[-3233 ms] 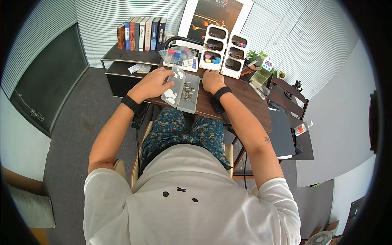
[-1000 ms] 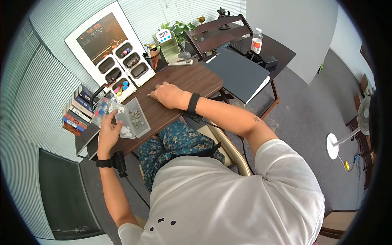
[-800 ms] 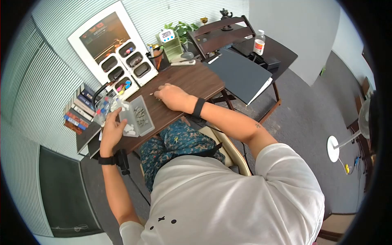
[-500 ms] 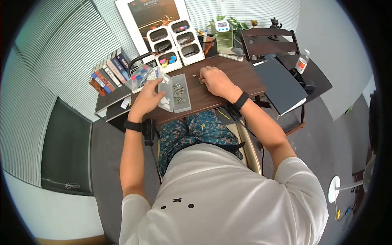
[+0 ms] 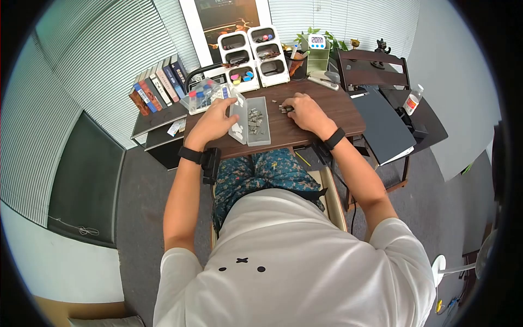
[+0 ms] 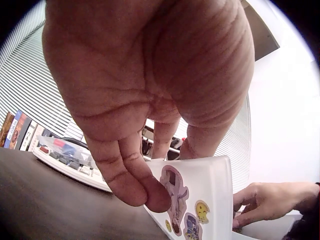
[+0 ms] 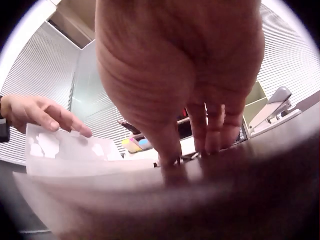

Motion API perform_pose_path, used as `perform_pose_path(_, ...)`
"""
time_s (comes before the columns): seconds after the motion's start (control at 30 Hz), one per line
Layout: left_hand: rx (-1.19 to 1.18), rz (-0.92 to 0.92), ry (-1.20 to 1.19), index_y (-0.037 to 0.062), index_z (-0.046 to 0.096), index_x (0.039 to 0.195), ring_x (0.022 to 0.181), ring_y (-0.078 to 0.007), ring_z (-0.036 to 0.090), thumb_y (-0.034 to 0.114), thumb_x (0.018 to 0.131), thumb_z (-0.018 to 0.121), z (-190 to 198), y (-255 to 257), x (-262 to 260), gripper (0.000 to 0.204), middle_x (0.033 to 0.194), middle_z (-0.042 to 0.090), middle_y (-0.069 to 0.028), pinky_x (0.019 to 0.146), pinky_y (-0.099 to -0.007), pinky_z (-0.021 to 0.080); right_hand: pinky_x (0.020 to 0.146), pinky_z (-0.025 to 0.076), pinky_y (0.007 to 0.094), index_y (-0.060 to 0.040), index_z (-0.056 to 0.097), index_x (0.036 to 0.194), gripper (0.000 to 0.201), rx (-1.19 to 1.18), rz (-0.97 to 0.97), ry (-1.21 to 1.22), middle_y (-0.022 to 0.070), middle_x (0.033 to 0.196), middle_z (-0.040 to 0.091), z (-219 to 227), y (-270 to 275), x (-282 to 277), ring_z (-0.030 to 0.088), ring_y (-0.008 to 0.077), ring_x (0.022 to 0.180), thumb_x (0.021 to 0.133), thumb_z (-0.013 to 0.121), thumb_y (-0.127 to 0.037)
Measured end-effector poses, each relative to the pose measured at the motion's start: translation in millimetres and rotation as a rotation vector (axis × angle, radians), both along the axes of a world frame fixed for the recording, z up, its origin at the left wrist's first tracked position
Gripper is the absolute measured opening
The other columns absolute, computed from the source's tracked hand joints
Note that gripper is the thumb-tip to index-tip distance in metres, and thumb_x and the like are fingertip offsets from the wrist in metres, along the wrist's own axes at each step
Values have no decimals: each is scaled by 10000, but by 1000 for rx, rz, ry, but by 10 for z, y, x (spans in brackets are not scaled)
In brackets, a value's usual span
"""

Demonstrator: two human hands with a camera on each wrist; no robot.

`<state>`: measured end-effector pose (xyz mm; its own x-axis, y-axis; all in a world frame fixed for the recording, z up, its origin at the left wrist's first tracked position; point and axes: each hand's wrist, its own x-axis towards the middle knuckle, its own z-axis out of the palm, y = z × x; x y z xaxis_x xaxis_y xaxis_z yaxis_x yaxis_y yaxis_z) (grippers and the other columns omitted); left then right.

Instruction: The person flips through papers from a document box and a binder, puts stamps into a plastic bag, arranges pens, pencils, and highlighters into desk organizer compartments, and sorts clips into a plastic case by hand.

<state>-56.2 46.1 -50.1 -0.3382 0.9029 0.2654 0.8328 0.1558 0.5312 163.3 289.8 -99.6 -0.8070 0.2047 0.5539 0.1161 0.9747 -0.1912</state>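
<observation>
In the head view my left hand grips the raised lid of a translucent plastic case, its fingers on the outer face. Cartoon stickers show on that lid in the left wrist view. The case's tray lies flat on the table with several small silver metal clips inside. To the right of the case, my right hand points down at the tabletop and pinches a few similar metal clips between thumb and fingertips. One small loose piece lies just beyond them.
A white organizer stands at the back of the table, with a pen cup and a stapler to its right. A clear box with red and blue items sits left of the lid. Books stand farther left.
The head view has swung round, shifting the table across it. Metal clips mostly hidden under my right hand a second ago now show at its fingertips. My left hand stays on the lid.
</observation>
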Motion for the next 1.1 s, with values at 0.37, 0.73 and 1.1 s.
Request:
perform_pose_path(0.37,-12,2,5,20,566,1499,819,-162,605,237,989,740,17,-39,-1,581,1290,586,-136,819,-326,531,834,559,539,4,683,874,56,9,-38,66,242,927,698,-82,88,-103,687,458,900,834,654,31)
perform_pose_path(0.73,7,-9,17,10,565,1495,825,-175,604,243,992,736,9,-29,21,580,1199,572,-136,828,-333,525,787,565,529,29,678,898,25,-63,-37,233,230,887,705,246,-242,-109,696,454,865,886,686,8)
perform_pose_path(1.1,60,-33,51,4,580,1483,851,-199,601,233,980,753,-63,32,1,579,1162,567,-139,841,-337,517,809,563,460,6,710,1057,324,-168,78,-445,213,976,751,666,-698,412,731,394,924,876,847,-226)
